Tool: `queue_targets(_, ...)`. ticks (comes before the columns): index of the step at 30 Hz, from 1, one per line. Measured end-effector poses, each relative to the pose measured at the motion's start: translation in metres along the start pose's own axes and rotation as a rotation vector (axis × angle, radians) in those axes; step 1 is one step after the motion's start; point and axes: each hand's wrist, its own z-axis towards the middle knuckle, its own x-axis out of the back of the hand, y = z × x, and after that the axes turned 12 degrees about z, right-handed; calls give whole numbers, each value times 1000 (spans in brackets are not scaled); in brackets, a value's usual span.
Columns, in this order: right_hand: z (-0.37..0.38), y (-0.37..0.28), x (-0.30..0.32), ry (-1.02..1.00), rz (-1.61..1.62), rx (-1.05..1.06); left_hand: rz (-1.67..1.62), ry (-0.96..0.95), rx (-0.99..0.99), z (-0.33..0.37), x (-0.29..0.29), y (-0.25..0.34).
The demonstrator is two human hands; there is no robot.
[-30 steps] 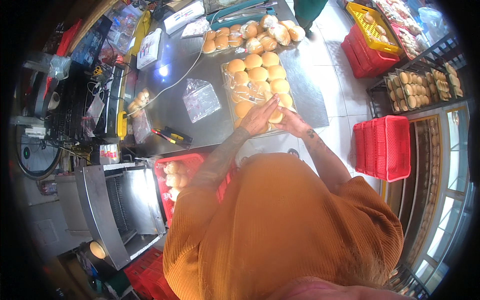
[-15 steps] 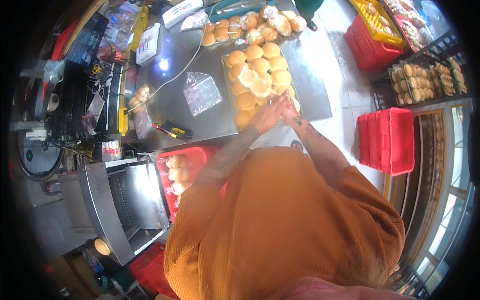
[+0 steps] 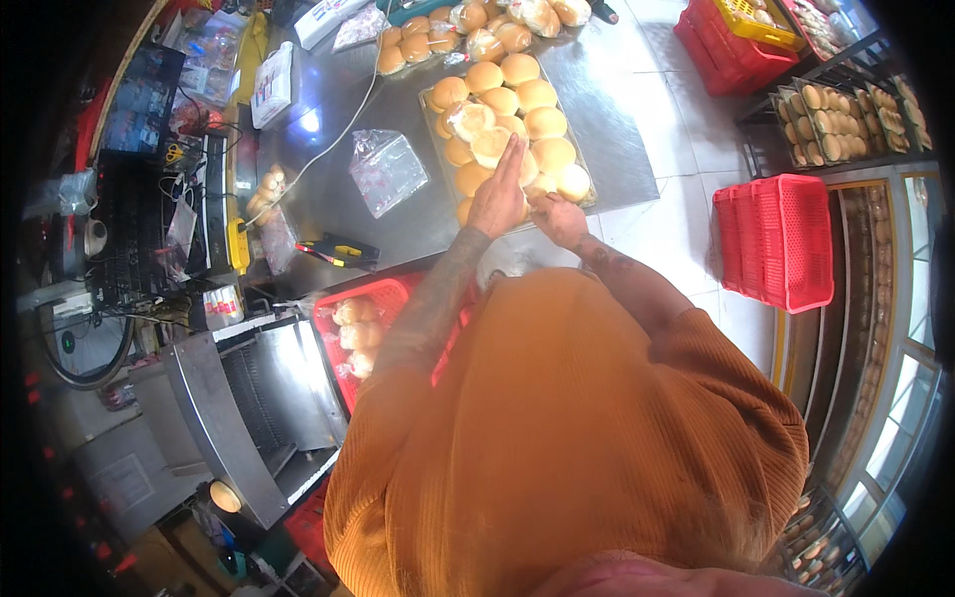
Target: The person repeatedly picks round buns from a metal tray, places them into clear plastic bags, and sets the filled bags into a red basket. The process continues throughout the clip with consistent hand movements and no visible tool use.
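Note:
A tray [image 3: 589,189] of round golden buns [image 3: 545,123] lies at the near edge of the steel table. Two pale bun pieces [image 3: 489,146] rest on top of the others, cut sides showing. My left hand [image 3: 500,196] reaches over the near buns with its fingers stretched out and held together, pointing away from me. To its right, my right hand [image 3: 563,221] is closed beside the near right corner of the tray, its fingertips against the buns there. Whatever lies between its fingers is too small to make out.
Bagged buns [image 3: 482,44] sit at the table's far side. A clear plastic bag [image 3: 386,171], a cable and a yellow-black tool [image 3: 338,251] lie left of the tray. A slicing machine [image 3: 269,398] and a red crate [image 3: 393,298] stand near left; red crates [image 3: 774,244] stack on the right.
My hands were together over the near buns and have parted. The left now points forward with straight fingers; the right has drawn back and closed. The whole view has shifted slightly.

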Motion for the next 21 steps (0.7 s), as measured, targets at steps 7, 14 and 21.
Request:
queue_targets(7,-17,1,40,-362,-89,-45,-94,-65,89,0,5,-5)
queue_targets(14,-68,-187,157,-389,876,74,-137,33,27,-2,6,-19)
queue_targets(21,-108,-336,206,-823,1489,1001,-114,13,10,3,3,-21)
